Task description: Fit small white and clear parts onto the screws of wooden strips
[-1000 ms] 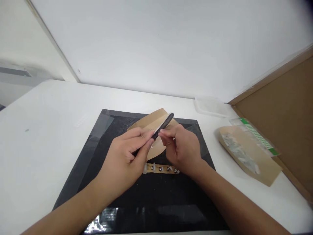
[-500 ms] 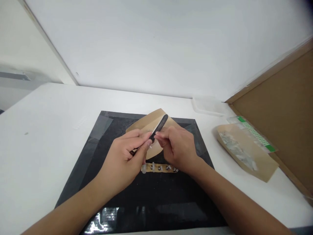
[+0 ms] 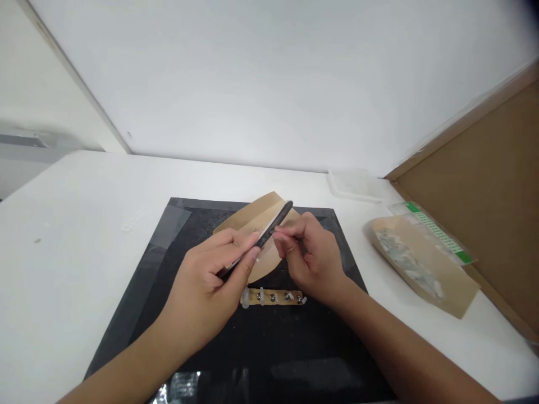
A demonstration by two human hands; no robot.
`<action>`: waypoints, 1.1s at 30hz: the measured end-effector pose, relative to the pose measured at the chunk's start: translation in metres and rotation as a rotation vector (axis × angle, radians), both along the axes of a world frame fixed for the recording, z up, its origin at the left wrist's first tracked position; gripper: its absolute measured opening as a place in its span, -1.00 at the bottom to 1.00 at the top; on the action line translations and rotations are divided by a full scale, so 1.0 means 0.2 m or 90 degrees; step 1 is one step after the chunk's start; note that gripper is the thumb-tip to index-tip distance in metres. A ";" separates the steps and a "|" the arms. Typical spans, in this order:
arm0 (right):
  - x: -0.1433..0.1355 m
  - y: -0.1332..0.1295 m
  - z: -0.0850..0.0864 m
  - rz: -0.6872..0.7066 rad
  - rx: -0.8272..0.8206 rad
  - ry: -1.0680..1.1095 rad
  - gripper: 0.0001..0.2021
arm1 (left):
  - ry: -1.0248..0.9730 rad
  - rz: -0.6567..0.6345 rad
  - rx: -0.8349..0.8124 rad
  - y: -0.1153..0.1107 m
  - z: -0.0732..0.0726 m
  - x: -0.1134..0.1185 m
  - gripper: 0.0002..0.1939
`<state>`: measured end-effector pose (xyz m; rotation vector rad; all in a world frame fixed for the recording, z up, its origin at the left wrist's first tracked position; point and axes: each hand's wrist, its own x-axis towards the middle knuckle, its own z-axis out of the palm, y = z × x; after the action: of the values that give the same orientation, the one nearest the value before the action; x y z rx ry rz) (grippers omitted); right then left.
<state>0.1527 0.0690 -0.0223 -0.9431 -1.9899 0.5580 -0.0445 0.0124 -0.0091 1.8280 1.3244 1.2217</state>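
Observation:
My left hand is closed round a slim black nail file with a pale edge and a rounded tip, which slants up to the right. Thumb and fingertips of my right hand are pinched together beside the file's middle; a tiny thing seems to be between them, too small to make out. Under both hands lies an open brown paper tray. Just nearer to me, a tan strip carries several shiny round studs, with small clear and whitish pieces on some of them.
A black mat covers the middle of the white table. On the right, another brown paper tray holds many small clear pieces, next to a green-and-white card. A clear shallow tray stands by the back wall.
My right fingers have turned and sit slightly off the file's side. The file stays in my left hand at much the same slant. The whole view has shifted a little.

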 end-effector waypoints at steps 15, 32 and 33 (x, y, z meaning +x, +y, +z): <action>0.04 -0.02 0.00 0.012 -0.125 0.069 -0.91 | 0.053 0.044 -0.043 0.01 -0.06 -0.01 -0.71; -0.02 0.01 -0.01 -0.029 0.035 -0.033 -0.88 | -0.068 0.022 -0.071 -0.01 -0.04 0.02 -0.66; -0.01 0.01 -0.01 -0.014 0.019 -0.037 -0.86 | -0.066 0.023 -0.069 0.00 -0.04 0.02 -0.67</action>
<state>0.1499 0.0712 -0.0239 -0.9731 -2.0317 0.4925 -0.0408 0.0117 -0.0172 1.6503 1.3446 1.2206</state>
